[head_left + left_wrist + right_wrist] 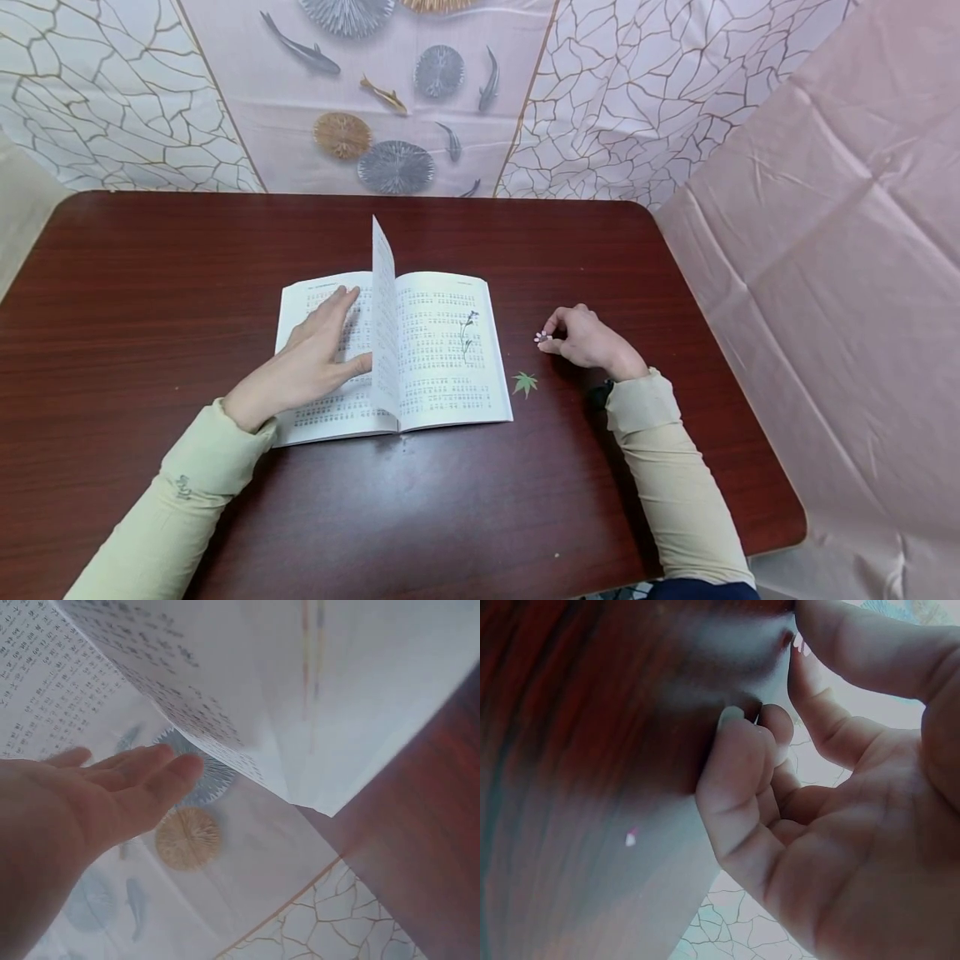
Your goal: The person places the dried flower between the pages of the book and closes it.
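Note:
An open book [442, 400] lies on the table, one page [385, 333] standing nearly upright at its middle. My left hand [311, 354] is spread over the left-hand page, fingers extended, with the thumb at the raised page. In the left wrist view that page [300, 712] arches above my fingers. Beyond the book on the right, my right hand [588, 337] pinches a small pale flower [542, 337] between thumb and forefinger; in the right wrist view only a bit of it shows at the fingertips. A thin dried flower sprig [467, 337] lies on the right-hand page.
A small green maple leaf [525, 383] lies on the dark red wooden table [465, 508] between the book and my right hand. A tiny pink-white speck [631, 838] is on the wood. Patterned cloth [397, 125] hangs behind the table; pink cloth [840, 275] hangs along the right.

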`<action>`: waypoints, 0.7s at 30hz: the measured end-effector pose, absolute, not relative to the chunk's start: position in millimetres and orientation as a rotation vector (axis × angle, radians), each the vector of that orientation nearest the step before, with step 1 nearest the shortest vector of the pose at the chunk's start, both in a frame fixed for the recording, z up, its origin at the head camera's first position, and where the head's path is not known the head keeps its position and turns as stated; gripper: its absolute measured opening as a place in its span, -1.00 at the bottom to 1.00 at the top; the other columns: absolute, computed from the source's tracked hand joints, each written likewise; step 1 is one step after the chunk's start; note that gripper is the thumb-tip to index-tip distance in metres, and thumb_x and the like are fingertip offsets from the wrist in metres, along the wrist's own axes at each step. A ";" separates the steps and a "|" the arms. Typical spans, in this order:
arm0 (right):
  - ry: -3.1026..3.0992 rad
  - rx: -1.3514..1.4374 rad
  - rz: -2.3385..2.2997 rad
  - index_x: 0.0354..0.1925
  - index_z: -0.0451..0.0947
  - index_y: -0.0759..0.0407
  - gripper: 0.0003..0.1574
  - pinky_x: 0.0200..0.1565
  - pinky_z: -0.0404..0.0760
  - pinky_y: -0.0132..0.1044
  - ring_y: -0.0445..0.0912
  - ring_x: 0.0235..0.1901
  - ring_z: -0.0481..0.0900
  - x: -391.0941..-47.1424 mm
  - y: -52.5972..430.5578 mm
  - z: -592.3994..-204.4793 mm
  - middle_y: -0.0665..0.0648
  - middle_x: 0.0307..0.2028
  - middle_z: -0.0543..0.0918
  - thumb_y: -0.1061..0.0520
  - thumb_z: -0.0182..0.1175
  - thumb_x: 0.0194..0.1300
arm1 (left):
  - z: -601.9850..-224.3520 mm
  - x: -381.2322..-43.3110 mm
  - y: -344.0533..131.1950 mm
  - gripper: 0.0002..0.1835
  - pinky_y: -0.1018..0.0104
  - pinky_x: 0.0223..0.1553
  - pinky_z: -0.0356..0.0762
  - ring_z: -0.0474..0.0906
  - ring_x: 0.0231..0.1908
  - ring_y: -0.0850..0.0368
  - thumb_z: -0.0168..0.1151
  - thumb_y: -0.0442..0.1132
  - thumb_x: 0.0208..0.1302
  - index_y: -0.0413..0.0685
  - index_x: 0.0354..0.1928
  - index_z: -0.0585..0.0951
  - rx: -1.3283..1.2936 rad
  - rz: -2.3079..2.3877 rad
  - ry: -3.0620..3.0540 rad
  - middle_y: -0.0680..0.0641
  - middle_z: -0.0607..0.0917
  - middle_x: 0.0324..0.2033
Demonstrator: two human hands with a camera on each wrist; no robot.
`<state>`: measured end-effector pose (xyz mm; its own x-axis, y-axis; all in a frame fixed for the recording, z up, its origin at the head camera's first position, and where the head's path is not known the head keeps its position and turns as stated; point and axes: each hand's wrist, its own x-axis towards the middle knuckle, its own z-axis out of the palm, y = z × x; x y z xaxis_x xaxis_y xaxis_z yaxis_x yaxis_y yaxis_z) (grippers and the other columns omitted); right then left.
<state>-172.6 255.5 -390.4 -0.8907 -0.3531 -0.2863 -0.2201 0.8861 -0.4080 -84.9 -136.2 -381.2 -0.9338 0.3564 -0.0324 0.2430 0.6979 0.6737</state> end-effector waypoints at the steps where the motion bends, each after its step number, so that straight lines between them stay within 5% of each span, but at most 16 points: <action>1: 2.699 -0.424 -0.525 -0.34 0.57 0.14 -0.84 -0.04 0.35 -0.02 0.15 -0.10 0.36 -172.7 255.5 -390.5 0.14 -0.36 0.52 0.11 0.36 0.22 | -381.5 -84.3 -135.4 -0.02 -0.35 0.31 -0.16 -0.18 0.45 -0.33 0.26 0.01 0.30 -0.20 0.52 -0.10 0.507 1.039 2.747 -0.36 -0.10 0.48; 7: 2.698 -0.428 -0.528 -0.33 0.57 0.14 -0.84 -0.02 0.34 0.00 0.17 -0.10 0.36 -172.8 255.9 -391.1 0.14 -0.36 0.53 0.11 0.35 0.22 | -383.4 -80.7 -133.5 -0.14 -0.36 0.30 -0.21 -0.24 0.46 -0.29 0.32 0.08 0.23 -0.24 0.43 0.25 0.715 0.984 2.742 -0.26 -0.11 0.50; 11: 2.696 -0.431 -0.529 -0.33 0.57 0.14 -0.85 0.01 0.33 0.02 0.18 -0.09 0.35 -173.1 256.4 -391.8 0.15 -0.35 0.53 0.12 0.34 0.23 | -383.3 -79.7 -132.8 -0.30 -0.38 0.28 -0.20 -0.27 0.47 -0.22 0.32 0.12 0.22 -0.07 0.32 0.48 0.821 0.985 2.733 -0.19 -0.06 0.51; 15: 2.694 -0.430 -0.534 -0.33 0.57 0.14 -0.85 0.01 0.33 0.03 0.18 -0.08 0.34 -172.8 257.1 -392.3 0.15 -0.35 0.53 0.11 0.34 0.24 | -381.4 -80.0 -132.4 -0.33 -0.41 0.27 -0.20 -0.26 0.48 -0.21 0.23 0.23 0.25 0.15 0.34 0.46 0.788 0.979 2.733 -0.18 -0.03 0.51; 21: 2.694 -0.437 -0.539 -0.33 0.57 0.14 -0.84 0.00 0.33 0.02 0.18 -0.09 0.34 -172.6 257.6 -392.1 0.14 -0.36 0.53 0.11 0.35 0.24 | -380.1 -81.6 -136.8 -0.21 -0.40 0.29 -0.20 -0.26 0.47 -0.25 0.17 0.21 0.31 -0.08 0.44 0.29 0.596 0.952 2.748 -0.26 -0.06 0.50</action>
